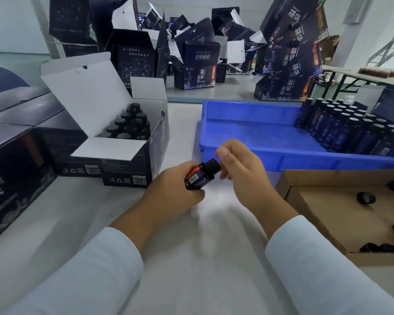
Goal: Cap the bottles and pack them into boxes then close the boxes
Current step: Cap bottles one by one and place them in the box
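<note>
Left hand (168, 189) grips a bottle (200, 176) above the desk (191, 246); right hand (241, 169), fingers curled, pinches its cap (213, 164). Open box (123, 142) part-filled with capped bottles. Blue tray (248, 133) holds many more; boxing, closing remain.

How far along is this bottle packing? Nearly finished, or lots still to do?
Partway. Closed dark boxes sit at left; the open white-flapped box already holds capped bottles. The left hand holds a small dark bottle while the right hand is at its black cap. Many uncapped bottles wait in the blue plastic tray.
</note>
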